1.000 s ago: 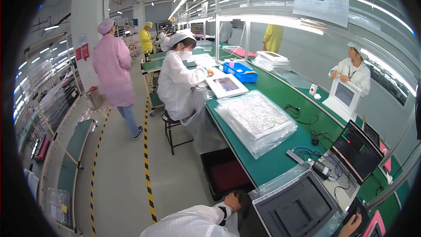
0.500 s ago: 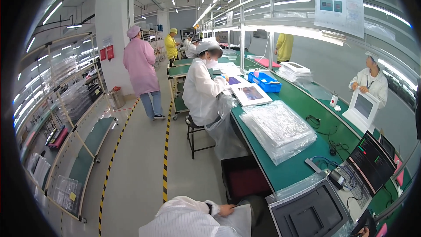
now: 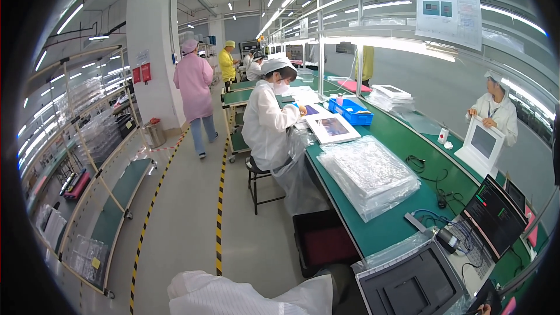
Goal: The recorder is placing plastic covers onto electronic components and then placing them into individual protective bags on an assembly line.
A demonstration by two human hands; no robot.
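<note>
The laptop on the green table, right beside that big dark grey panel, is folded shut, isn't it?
Not shut: the head view shows the laptop standing open. The rest is right: it is on the green table, beside the big dark grey panel.

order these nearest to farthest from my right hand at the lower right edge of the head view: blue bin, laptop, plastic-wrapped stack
1. Laptop, lower right.
2. Plastic-wrapped stack, middle of the green bench.
3. Blue bin, beyond the stack.
</note>
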